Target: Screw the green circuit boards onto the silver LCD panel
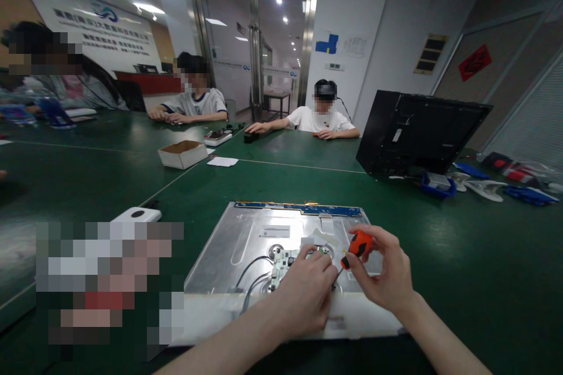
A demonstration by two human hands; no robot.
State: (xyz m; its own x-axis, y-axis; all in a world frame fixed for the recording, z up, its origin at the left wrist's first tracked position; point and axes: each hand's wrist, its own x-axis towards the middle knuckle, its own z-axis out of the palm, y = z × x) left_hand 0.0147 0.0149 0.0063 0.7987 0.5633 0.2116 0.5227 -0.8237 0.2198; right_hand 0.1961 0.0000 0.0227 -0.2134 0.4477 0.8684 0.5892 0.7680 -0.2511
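Note:
A silver metal display panel (220,263) lies flat before me, with a long blue circuit strip (281,207) along its far edge. On its middle sits a small green-white circuit board (281,261), with dark cables (248,263) running from its left side. My left hand (303,290) rests over this board, fingers curled and closed; its fingertips and whatever they hold are partly hidden. In my right hand (391,272) is an orange and black screwdriver (360,244), gripped between thumb and fingers. Its shaft slants down and left towards the board beside my left hand; the tip is hidden.
A large black monitor (417,129) stands at the back right, with a blue tray (437,184) and gloves (530,193) beside it. A white box (182,155) and a paper (223,162) lie ahead left. A white device (137,214) is nearer. Several people sit across the green table (299,184).

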